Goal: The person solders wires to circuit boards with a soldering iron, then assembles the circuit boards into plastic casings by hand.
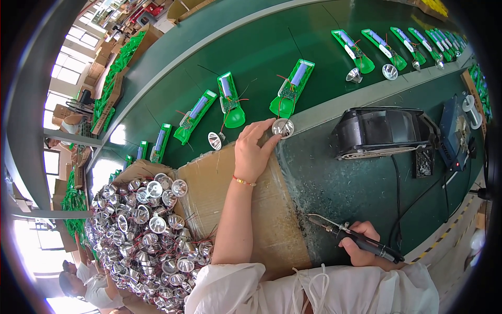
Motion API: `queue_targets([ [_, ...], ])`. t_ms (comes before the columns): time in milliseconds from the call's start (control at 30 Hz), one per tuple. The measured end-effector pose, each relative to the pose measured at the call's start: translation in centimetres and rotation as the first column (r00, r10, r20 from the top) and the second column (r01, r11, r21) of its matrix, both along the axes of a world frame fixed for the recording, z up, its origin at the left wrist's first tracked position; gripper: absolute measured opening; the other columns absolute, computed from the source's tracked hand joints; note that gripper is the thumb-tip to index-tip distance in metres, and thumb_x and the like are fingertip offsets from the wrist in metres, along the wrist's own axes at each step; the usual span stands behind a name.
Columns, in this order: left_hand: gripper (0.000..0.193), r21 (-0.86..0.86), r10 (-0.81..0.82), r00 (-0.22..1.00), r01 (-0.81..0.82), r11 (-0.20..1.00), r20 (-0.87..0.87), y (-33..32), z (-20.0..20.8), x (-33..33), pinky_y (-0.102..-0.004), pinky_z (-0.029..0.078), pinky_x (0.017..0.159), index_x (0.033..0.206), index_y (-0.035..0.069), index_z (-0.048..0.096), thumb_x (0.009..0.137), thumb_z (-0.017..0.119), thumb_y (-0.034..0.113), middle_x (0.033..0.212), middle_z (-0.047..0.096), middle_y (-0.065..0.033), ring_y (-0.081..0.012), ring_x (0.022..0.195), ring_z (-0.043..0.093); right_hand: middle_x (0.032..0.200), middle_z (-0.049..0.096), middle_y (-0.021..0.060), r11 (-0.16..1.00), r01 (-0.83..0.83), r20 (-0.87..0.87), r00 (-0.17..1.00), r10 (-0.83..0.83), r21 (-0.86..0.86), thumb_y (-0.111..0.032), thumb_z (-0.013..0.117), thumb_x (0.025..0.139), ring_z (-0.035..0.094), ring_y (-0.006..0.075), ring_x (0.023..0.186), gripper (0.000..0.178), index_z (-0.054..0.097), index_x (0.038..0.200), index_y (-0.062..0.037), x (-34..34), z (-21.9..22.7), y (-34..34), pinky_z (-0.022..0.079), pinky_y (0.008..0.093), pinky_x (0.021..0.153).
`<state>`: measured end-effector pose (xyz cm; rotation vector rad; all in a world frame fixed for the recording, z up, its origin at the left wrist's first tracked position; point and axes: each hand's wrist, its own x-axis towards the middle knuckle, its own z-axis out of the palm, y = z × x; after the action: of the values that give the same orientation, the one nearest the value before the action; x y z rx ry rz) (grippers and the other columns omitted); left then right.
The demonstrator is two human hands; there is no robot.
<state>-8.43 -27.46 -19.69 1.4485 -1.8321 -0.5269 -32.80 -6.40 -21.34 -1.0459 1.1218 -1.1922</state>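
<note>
My left hand [254,149] reaches to the belt's near edge and pinches the rim of a silver reflector cup [283,127] between thumb and fingers. Just beyond the cup lies an open green flashlight housing [285,102], with a blue cylindrical battery [299,75], a small circuit board and thin wires inside. Lower right, my right hand [362,245] is closed around the black handle of a soldering iron [380,249]. Its metal tip points left, low over the dark table and apart from the reflector cup. The fingers of the right hand are partly hidden behind the handle.
Loose wired reflector cups [151,246] are heaped at the left beside a cardboard sheet [209,180]. More green housings line the green belt [172,73]. A black fan [384,131], a soldering station [454,133], a solder spool [471,111] and cables occupy the right side.
</note>
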Motion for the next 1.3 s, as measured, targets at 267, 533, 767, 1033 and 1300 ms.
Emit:
queue_targets([
  [267,0.049,-0.151,-0.038,0.991,0.057,0.987,0.129,-0.8,-1.0,-0.5,-0.0335,0.043,0.074,0.099,0.009,0.063,0.054,0.079,0.019,0.082,0.059,-0.0025,-0.0209,0.081,0.053,0.073,0.057,0.0116,1.0,0.007,0.013,1.0,-0.008,0.013,-0.006,0.066,0.074,0.056,0.0121,0.061,0.024,0.046,0.084,-0.0007,0.2,-0.2,0.0,0.045,0.0242,0.053],
  [533,0.039,-0.156,0.106,0.987,-0.087,0.984,0.118,-0.7,-0.6,-1.8,-0.0325,0.041,0.072,0.09,0.009,0.059,0.055,0.076,0.012,0.074,0.053,-0.001,-0.0198,0.076,0.05,0.077,0.056,0.0111,1.0,0.004,0.017,1.0,-0.005,0.025,-0.005,0.064,0.076,0.057,0.0121,0.064,0.022,0.046,0.086,0.0,0.1,0.3,0.0,0.046,0.0245,0.057],
  [767,0.034,-0.328,0.193,0.979,-0.204,0.922,-0.069,-0.8,0.5,-2.9,-0.0321,0.043,0.073,0.087,0.007,0.057,0.057,0.072,0.008,0.085,0.058,-0.0053,-0.0236,0.085,0.052,0.08,0.055,0.01,0.999,0.023,0.032,0.999,-0.024,0.04,-0.004,0.063,0.077,0.059,0.0131,0.066,0.02,0.046,0.087,0.0011,0.2,0.4,0.2,0.048,0.0253,0.058],
  [1033,0.023,-0.074,0.21,0.92,-0.248,0.966,-0.332,-1.2,0.7,-4.1,-0.032,0.046,0.072,0.088,0.007,0.059,0.067,0.069,0.01,0.085,0.063,-0.0031,-0.021,0.083,0.056,0.076,0.058,0.01,0.993,0.045,0.031,0.998,-0.049,0.107,-0.003,0.061,0.077,0.059,0.0116,0.063,0.017,0.046,0.085,0.001,0.7,1.0,0.0,0.049,0.025,0.056],
  [1300,0.027,-0.214,0.131,0.991,-0.13,0.968,-0.007,-2.6,0.4,-2.8,-0.0338,0.046,0.074,0.094,0.009,0.06,0.068,0.068,0.012,0.101,0.057,-0.0075,-0.0243,0.089,0.055,0.072,0.058,0.0089,0.996,0.042,0.002,0.999,-0.042,0.08,-0.003,0.061,0.078,0.058,0.0111,0.062,0.017,0.046,0.084,0.0005,0.3,0.9,0.0,0.048,0.0244,0.056],
])
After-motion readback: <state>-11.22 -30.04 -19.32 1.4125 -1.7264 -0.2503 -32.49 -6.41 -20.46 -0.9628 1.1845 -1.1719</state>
